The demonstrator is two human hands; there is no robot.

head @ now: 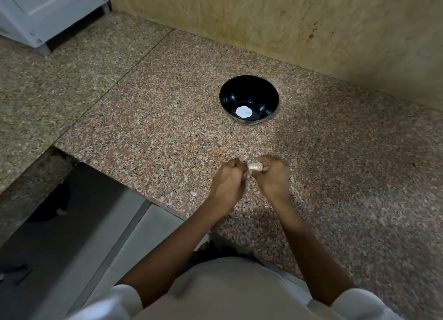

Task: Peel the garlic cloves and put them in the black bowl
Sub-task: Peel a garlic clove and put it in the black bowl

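Note:
A pale garlic clove (254, 167) with papery skin is pinched between my two hands above the speckled granite counter. My left hand (227, 182) closes on its left end, and my right hand (273, 174) grips its right end. Both hands are slightly blurred. The black bowl (249, 89) stands farther back on the counter, well beyond my hands. A white round patch (243, 111) with a faint green spot shows on the bowl's bottom; I cannot tell what it is.
Small bits of garlic skin (193, 193) lie on the granite counter (143, 118) near its front edge. A wooden panel wall (311, 20) rises behind the bowl. The counter's edge drops to a dark floor gap at lower left.

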